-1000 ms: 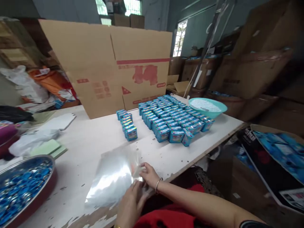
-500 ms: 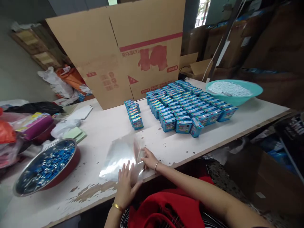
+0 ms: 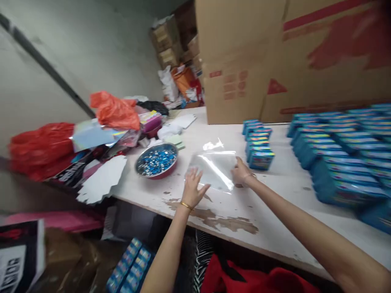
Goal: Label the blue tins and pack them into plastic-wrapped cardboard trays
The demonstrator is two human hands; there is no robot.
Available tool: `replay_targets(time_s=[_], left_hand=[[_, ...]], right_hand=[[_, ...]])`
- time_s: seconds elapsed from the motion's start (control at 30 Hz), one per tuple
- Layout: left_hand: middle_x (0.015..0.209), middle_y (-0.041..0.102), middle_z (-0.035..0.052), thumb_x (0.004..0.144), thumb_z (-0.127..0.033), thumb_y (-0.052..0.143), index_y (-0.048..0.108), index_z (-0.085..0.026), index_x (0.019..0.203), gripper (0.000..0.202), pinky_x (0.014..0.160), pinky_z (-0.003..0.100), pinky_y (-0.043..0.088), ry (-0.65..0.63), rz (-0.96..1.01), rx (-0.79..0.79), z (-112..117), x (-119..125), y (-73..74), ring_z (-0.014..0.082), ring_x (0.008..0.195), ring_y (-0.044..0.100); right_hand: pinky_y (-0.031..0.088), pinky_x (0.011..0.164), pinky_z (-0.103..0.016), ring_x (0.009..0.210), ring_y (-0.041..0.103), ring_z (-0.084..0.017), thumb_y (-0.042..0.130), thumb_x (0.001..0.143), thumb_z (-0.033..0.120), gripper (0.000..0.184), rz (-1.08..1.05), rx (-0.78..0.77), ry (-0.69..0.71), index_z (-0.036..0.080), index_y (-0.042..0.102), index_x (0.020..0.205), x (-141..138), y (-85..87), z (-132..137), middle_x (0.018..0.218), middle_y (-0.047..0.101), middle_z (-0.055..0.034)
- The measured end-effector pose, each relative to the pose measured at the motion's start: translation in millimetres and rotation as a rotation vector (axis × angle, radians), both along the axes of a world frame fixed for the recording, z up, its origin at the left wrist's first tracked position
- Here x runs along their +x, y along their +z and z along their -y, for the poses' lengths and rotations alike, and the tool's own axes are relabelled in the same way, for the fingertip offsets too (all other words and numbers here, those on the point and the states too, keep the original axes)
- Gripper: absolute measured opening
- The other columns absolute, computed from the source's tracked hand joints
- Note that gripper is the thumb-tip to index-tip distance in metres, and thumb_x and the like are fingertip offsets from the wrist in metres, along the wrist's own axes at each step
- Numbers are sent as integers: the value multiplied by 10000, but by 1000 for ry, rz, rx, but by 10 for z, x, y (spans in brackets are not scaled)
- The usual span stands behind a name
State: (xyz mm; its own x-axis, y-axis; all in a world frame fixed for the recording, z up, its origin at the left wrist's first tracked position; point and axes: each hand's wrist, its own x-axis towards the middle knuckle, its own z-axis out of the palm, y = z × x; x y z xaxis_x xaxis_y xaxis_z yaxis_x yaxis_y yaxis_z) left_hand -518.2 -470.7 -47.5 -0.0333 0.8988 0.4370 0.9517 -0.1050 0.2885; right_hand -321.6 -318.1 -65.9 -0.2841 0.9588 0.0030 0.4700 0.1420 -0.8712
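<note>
A clear plastic sheet (image 3: 214, 169) lies flat on the white table (image 3: 275, 215). My left hand (image 3: 193, 189) rests open on its near left corner, fingers spread. My right hand (image 3: 241, 173) pinches the sheet's right edge, just in front of a short row of small blue boxes (image 3: 258, 144). A larger block of the same blue boxes (image 3: 339, 156) fills the table to the right.
A metal bowl of blue pieces (image 3: 156, 160) stands left of the sheet. Orange and red plastic bags (image 3: 114, 110), papers and white card pieces crowd the far left. A large cardboard carton (image 3: 275, 61) stands behind the boxes. More blue boxes lie under the table (image 3: 128, 268).
The view has swung left and down. Both hands have slid forward with the sheet, further from the table's edge and closer to the short row of boxes.
</note>
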Motion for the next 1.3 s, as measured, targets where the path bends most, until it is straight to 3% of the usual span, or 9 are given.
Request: replay_targets(time_s=[0.1,0.17,0.27,0.4,0.6,0.73,0.93,1.17,1.3], left_hand=[[1279,548,154,900,-399,475,475,-167,1293,456,1059,434,370,323,1,283,507,-928,191,242,1247,469],[1228,555,185,890,-385,475,483,-114,1272,469,1039,449,378,637,-53,278,903,-1598,290,271,1205,483],[1308,477,233,855,-356,508,396,-71,1348,581,1043,522,325,1065,-173,20,1379,-2463,345,332,1269,402],[1459,313,252,811,-328,568,285,-70,1425,723,1051,551,273,1227,-394,-435,1681,-3147,293,393,1376,222],[1249,549,209,851,-67,305,447,-115,1315,487,849,408,465,1115,-448,-613,1839,-3579,401,294,1114,556],[1153,602,188,864,-81,274,491,-129,1238,435,774,416,488,1079,-462,-623,1942,-3713,649,287,984,621],[1111,627,196,880,-148,298,475,-126,1252,412,728,422,497,1185,-494,-539,2082,-3849,952,304,879,662],[1377,515,90,847,-155,360,499,-173,1292,467,1028,295,392,925,-398,-564,2240,-4119,621,187,1252,491],[1359,521,138,857,-294,388,498,-110,1294,486,1048,329,377,929,-374,-567,2261,-4221,466,227,1247,493]], right_hand=[[299,1048,-556,1310,341,-376,523,812,298,606,113,272,103,118,380,1374,78,-352,310,1324,471,-214],[301,1065,-545,1366,282,-347,428,893,377,563,232,530,211,169,352,1410,136,-614,664,1404,426,-172],[338,1057,-528,1387,267,-319,374,926,459,623,344,745,344,215,227,1480,131,-870,1184,1466,376,-123],[345,1053,-543,1391,268,-313,372,922,477,654,441,879,461,266,156,1502,25,-919,1498,1517,301,-63],[375,1039,-539,1363,329,-319,407,894,508,699,479,922,471,247,177,1501,-7,-876,1477,1521,282,-74],[398,1025,-541,1339,371,-325,427,875,524,719,492,915,481,261,186,1499,14,-886,1480,1515,292,-71],[406,1014,-566,1328,384,-336,426,868,522,719,499,884,511,274,186,1499,62,-942,1475,1512,293,-65],[400,1012,-578,1324,386,-350,415,876,529,694,506,863,521,270,223,1491,67,-984,1467,1514,293,-61],[373,1038,-573,1333,372,-348,411,880,533,676,517,835,522,275,250,1484,78,-998,1469,1515,296,-49]])
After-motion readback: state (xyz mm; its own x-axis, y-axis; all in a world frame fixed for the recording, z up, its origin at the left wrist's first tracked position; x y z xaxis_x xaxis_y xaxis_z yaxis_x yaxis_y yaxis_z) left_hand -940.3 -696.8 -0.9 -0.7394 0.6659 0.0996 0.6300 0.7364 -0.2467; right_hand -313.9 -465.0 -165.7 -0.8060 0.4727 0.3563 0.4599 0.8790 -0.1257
